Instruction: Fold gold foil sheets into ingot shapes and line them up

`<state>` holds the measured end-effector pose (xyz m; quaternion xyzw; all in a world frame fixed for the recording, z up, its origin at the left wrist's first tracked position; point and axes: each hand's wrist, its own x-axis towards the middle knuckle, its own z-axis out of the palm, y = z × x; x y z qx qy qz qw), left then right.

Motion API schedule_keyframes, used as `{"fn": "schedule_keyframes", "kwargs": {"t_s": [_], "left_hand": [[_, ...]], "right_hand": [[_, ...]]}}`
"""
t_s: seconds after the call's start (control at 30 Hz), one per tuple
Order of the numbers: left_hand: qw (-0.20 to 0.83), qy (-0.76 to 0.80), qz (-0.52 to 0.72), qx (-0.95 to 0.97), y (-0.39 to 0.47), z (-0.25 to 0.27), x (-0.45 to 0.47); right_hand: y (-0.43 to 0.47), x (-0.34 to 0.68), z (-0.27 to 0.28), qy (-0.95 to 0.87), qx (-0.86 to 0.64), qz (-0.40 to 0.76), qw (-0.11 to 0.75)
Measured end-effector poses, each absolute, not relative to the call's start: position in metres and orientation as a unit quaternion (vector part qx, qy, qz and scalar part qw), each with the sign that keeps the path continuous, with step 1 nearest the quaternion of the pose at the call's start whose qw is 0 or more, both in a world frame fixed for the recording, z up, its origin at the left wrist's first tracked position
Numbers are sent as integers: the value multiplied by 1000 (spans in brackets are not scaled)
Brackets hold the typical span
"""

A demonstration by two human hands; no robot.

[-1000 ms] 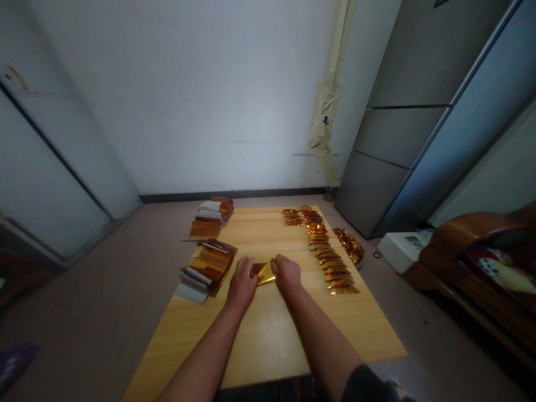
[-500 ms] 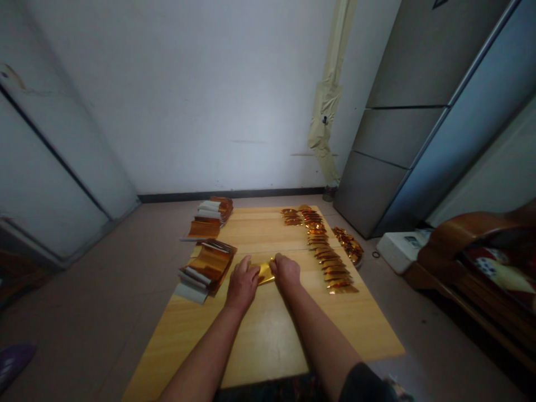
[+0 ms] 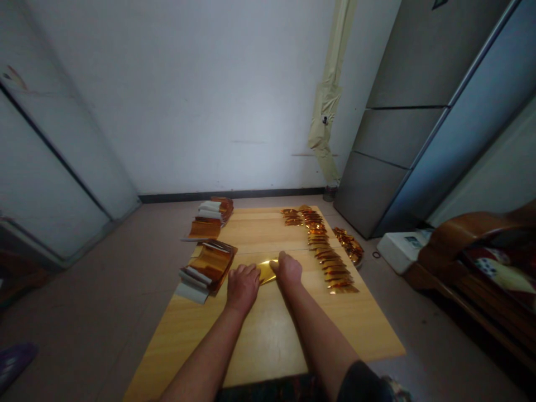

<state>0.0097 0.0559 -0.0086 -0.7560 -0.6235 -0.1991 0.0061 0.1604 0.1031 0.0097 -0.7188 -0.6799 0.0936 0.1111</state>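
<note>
A small sheet of gold foil paper (image 3: 267, 271) lies on the wooden table between my two hands. My left hand (image 3: 243, 286) has its curled fingers closed on the sheet's left end. At the right end, my right hand (image 3: 288, 270) pinches the sheet, its thumb lying along the foil. Just left of my left hand is a fanned stack of gold foil sheets (image 3: 215, 261) with pale backs. Over to the right runs a row of folded gold foil pieces (image 3: 330, 262), overlapping one another.
A second stack of foil sheets (image 3: 209, 218) sits at the table's far left edge. Beyond the right edge, a container of shiny gold pieces (image 3: 349, 245) stands lower down. A refrigerator (image 3: 389, 139), a white box (image 3: 402, 250) and a carved wooden seat (image 3: 460, 301) are to the right.
The fingers of my left hand have curled in and drawn back slightly. More of the gold sheet shows between my hands. My right hand has shifted slightly.
</note>
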Motion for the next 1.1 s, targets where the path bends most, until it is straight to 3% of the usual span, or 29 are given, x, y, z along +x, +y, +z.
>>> {"fn": "schedule_keyframes", "kwargs": {"t_s": [0.2,0.37,1.1], "left_hand": [[0,-616,-203,-761,56,-13,9],[6,-620,-196,-760,56,-13,10],[22,-626,-189,-756,56,-14,10]], "right_hand": [[94,178,6,-649,-693,208,237],[86,182,-2,-661,-666,225,262],[82,170,2,-733,-665,79,123]]}}
